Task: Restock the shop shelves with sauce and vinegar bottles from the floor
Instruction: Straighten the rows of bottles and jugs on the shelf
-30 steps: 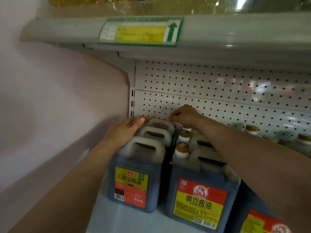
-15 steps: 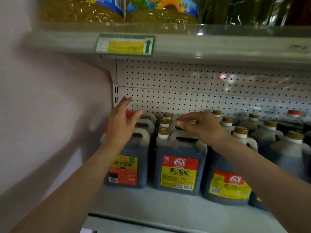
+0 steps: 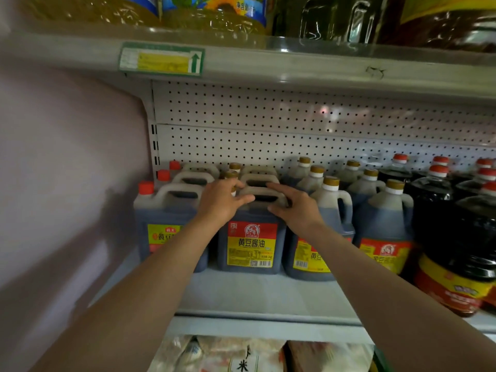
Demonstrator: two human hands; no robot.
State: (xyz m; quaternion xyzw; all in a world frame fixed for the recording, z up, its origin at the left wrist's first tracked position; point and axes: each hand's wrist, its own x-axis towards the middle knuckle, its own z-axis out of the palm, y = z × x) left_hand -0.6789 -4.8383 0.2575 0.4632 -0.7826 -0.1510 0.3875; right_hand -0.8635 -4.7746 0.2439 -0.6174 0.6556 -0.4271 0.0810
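A dark soy sauce jug [image 3: 251, 247] with a red and yellow label stands at the front of the middle row on the white shelf [image 3: 268, 294]. My left hand [image 3: 221, 204] lies on the left end of its pale handle, fingers stretched over the top. My right hand [image 3: 295, 208] rests on the handle's right end with fingers spread. Neither hand is wrapped around the handle. More jugs of the same kind stand in a row behind it. A red-capped soy jug [image 3: 165, 224] stands to its left, partly hidden by my left forearm.
Brown-capped jugs [image 3: 383, 224] and dark red-capped bottles [image 3: 434, 202] fill the shelf to the right. A pinkish wall [image 3: 67, 170] closes the left side. The upper shelf edge [image 3: 295, 68] carries a price tag [image 3: 161, 59], with oil bottles [image 3: 214, 14] above. Bagged goods [image 3: 228, 353] lie below.
My view has pulled back and shows more of the shelf. My left hand moved right from the left row onto the middle front jug, and my right hand settled on the same handle.
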